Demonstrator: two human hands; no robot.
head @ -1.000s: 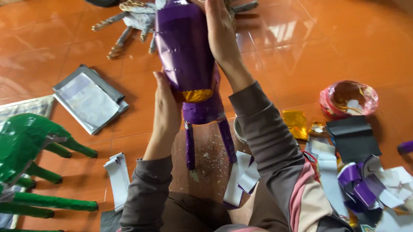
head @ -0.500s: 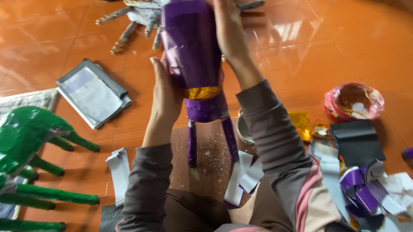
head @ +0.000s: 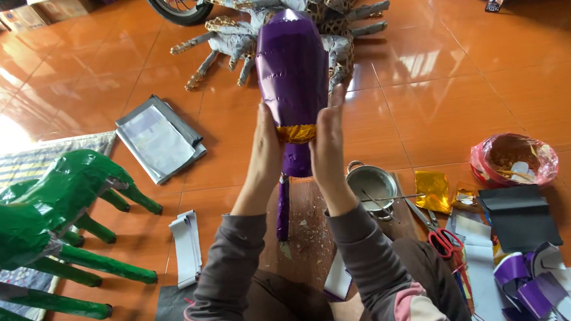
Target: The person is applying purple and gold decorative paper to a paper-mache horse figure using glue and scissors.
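Person sits on the orange tile floor (head: 463, 79), knees under a wooden board (head: 312, 234) littered with paper scraps. Nearest on the right: purple paper strips (head: 523, 281), red-handled scissors (head: 443, 240), a black sheet (head: 519, 216). On the left: white paper strips (head: 187, 247) and green paper animal figures (head: 54, 218) standing on stick legs over a striped mat (head: 19, 165).

Just right of the right forearm, a small steel pot (head: 371, 185) with a stick across it. Beyond that, gold foil pieces (head: 433, 190) and a red plastic bag (head: 513, 160) of scraps.

Both hands are up at centre, palms facing in, pressing a purple paper figure (head: 292, 72) between them. Left hand (head: 266, 145) flat against its left side, right hand (head: 327, 142) flat against its right, fingers straight rather than curled: a clamp between open palms at the gold foil band (head: 296, 132) around the figure's narrow part. The figure is held off the floor and its thin purple legs (head: 283, 206) hang down over the board.

Left of the hands, a grey folded sheet stack (head: 159, 140) on the tiles. Farther back, a grey and leopard-patterned paper figure (head: 278, 24) lies with legs splayed, and a tyre (head: 176, 4) shows at the top edge.
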